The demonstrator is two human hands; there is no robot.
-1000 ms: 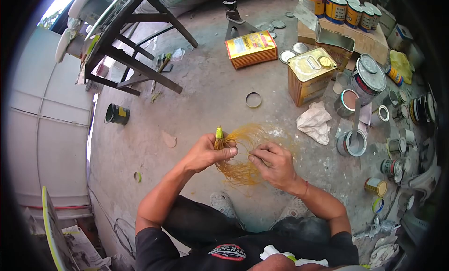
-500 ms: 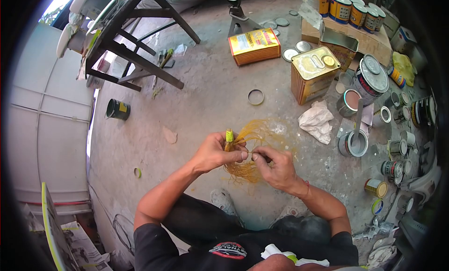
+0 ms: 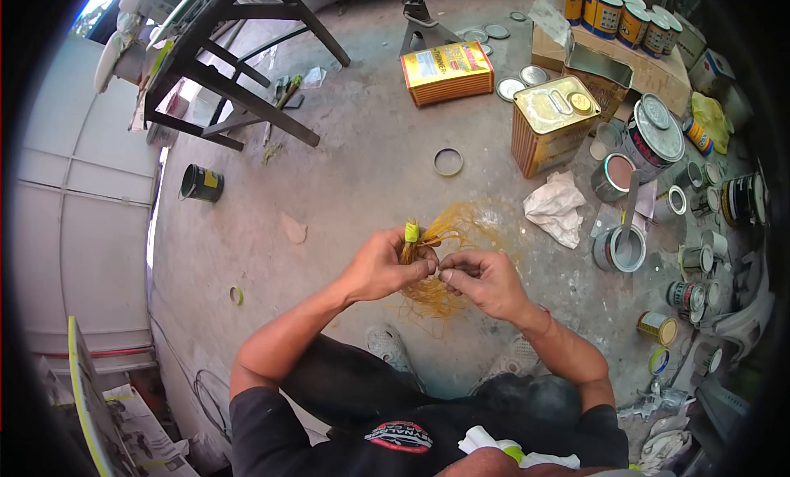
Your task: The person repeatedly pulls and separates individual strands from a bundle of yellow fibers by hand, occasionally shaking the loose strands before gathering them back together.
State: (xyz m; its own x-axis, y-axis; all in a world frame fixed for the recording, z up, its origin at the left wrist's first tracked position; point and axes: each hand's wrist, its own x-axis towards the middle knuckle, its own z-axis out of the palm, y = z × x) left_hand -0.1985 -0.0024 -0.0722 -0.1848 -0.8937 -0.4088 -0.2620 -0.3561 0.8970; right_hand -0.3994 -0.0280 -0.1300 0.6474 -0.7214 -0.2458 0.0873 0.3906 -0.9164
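Gripping a bundle of yellow threads (image 3: 434, 292) near its top, the left hand (image 3: 385, 267) has its fingers curled shut around the bunch, just under a band of green tape (image 3: 411, 231) that sticks up above the fist. The right hand (image 3: 485, 281) meets it thumb to thumb, its fingertips pinching a few strands right beside the left knuckles. Loose threads loop up and away behind both hands and hang down in a tangle below them, above the concrete floor (image 3: 362, 172) (the person is crouched, knees and shoes under the forearms). To the right of the hands lies a crumpled white rag (image 3: 557, 207), and beyond it an open grey paint can (image 3: 620, 248) with a stick standing in it. Farther up stand a square gold tin (image 3: 553, 123) and a flat yellow tin (image 3: 446, 71) lying on its side, with a loose metal ring (image 3: 448, 162) on the floor between them and the hands. Small cans crowd the right edge. A dark green can (image 3: 202, 183) lies on its side to the left, near the legs of a black stand (image 3: 239, 65).
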